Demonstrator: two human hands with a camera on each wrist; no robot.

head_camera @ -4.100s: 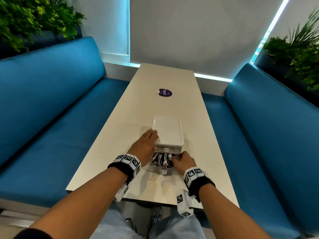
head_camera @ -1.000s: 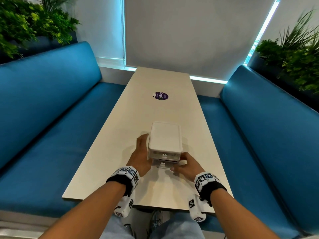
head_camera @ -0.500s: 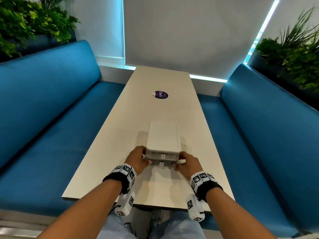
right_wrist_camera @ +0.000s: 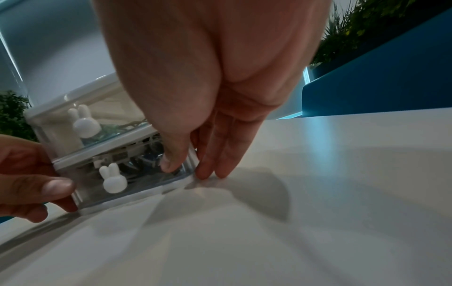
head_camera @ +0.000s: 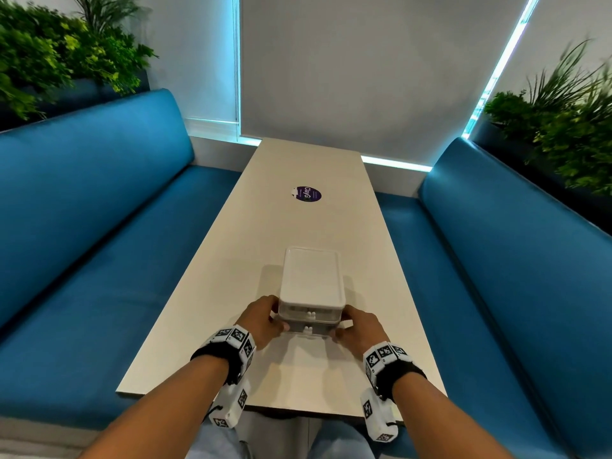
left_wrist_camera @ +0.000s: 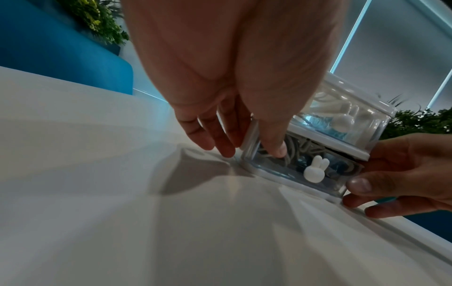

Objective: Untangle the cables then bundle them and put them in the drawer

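Note:
A small two-drawer unit point(head_camera: 311, 276) with a white top and clear drawers stands on the table point(head_camera: 298, 220) in front of me. Its lower drawer point(left_wrist_camera: 288, 170), with a white rabbit knob point(left_wrist_camera: 315, 170), is pushed almost fully in. Bundled grey and dark cables point(left_wrist_camera: 297, 148) show through its clear front. My left hand point(head_camera: 275, 321) holds the unit's front left corner, thumb on the drawer front and fingers down the side. My right hand point(head_camera: 342, 327) holds the front right corner the same way. White cables point(left_wrist_camera: 337, 108) lie in the upper drawer.
A round purple sticker point(head_camera: 308, 194) lies farther up the long table. Blue benches point(head_camera: 99, 226) run along both sides, with plants point(head_camera: 563, 127) behind them. The table's near edge point(head_camera: 298, 412) is just behind my wrists.
Four seconds ago the lower drawer stood pulled out with cables showing; now it is almost in. My left hand has moved from the unit's side to its front corner.

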